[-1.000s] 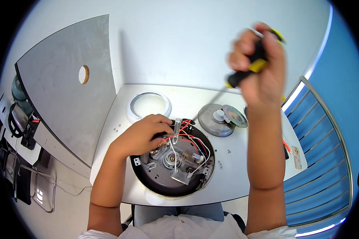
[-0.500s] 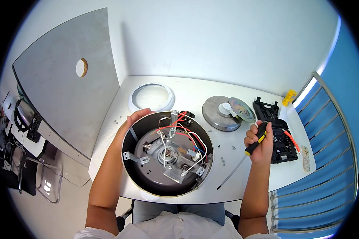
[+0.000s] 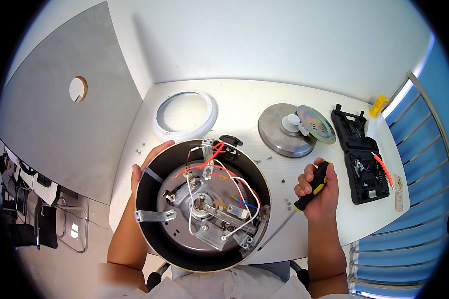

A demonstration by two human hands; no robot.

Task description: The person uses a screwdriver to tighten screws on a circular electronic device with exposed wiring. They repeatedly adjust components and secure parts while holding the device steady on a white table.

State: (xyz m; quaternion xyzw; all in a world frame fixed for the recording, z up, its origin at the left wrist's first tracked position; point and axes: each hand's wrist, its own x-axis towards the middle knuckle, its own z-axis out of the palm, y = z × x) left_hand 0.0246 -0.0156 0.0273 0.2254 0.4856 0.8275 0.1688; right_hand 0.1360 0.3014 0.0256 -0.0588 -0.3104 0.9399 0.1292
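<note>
An electric cooker body [image 3: 172, 246], a dark round metal pot shell, is tilted with its open underside toward me. Inside it show red, white and blue wires [image 3: 254, 220], metal brackets [image 3: 156, 215] and a round centre plate. My left hand [image 3: 154, 155] grips the shell's far left side, its fingers partly hidden behind the wall. To the right of the shell, my right hand [image 3: 323, 197] is closed around the black and yellow handle of a screwdriver [image 3: 313, 186]. Its long shaft points down and left, the tip close to the shell's right side.
Behind lie a white plastic ring [image 3: 160, 117], a steel lid [image 3: 274, 132] and a round metal plate [image 3: 317, 124] leaning on it. Small screws [image 3: 288, 203] lie on the white table. At right are an open black tool case [image 3: 351, 164] and a metal railing [image 3: 434, 117]. A grey panel [image 3: 45, 89] stands left.
The cooker body has come nearer to me and slightly left, with its underside tipped more toward me. My right hand has lowered the screwdriver, its tip now closer to the shell. The view has shifted.
</note>
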